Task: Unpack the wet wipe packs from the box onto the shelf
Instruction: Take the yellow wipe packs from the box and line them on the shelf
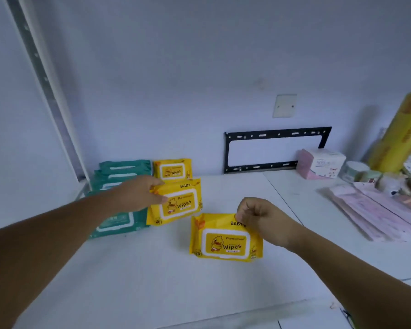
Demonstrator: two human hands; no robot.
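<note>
Your right grip (263,222) is pinching the near yellow pack (226,243) by its top edge, your left grip (138,193) is clasping the second yellow pack (180,205) upright on the shelf (152,276) beside the green packs (114,222), and you should be lining both up squarely.

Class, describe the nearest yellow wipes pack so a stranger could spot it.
On the white shelf, green packs line the left side. Of the three yellow packs beside them, it is the front pack, apart from the others, its top edge pinched by the right hand.
</note>
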